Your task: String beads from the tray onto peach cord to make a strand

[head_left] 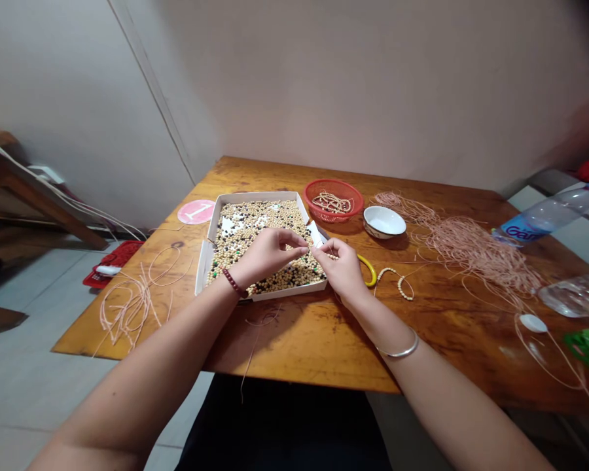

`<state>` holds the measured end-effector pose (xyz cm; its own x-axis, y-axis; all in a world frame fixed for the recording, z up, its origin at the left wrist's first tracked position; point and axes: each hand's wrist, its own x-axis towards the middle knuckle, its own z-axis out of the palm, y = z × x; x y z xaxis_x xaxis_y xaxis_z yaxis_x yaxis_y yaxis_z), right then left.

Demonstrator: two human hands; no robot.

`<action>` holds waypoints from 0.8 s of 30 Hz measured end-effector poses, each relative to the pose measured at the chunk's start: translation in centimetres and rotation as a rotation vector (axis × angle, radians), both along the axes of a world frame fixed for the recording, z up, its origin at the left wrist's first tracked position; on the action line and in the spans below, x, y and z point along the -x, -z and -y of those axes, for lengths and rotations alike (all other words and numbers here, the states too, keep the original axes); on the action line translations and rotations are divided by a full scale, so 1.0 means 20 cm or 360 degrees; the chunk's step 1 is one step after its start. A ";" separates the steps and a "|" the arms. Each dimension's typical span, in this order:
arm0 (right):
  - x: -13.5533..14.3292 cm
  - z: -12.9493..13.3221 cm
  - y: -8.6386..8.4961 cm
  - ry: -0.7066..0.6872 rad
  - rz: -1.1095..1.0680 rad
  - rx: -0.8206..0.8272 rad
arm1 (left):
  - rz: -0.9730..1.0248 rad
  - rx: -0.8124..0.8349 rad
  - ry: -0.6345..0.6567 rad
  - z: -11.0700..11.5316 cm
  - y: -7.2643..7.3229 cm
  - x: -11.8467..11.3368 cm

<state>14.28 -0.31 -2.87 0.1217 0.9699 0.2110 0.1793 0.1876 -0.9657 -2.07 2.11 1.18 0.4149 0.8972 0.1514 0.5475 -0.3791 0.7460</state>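
- Many loose beads [287,212], mostly pale, some black or green, in white box [203,267] on table [304,333].
- Left hand [272,254] over beads, fingertips pinched; right hand [342,267] meets it near box's right side, pinched too. Contents too small to tell.
- Beaded string [401,286], yellow handle [372,271] beside right hand.
- Red basket [357,203], white bowl [385,221] beyond.

A small craft workspace, by its wooden table [304,340], bead-filled tray [285,292] and heaped pink cords [471,252].
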 end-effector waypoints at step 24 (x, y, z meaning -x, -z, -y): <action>0.00 -0.04 -0.02 -0.0084 -0.0803 0.0577 | -0.0817 -0.0114 0.0043 0.01 0.09 0.04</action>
<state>14.33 0.57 -2.55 0.0702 0.9764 -0.2040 -0.3161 -0.1722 -0.9330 -2.95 1.82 -0.64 0.4745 0.8801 -0.0172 0.8256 -0.4381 0.3556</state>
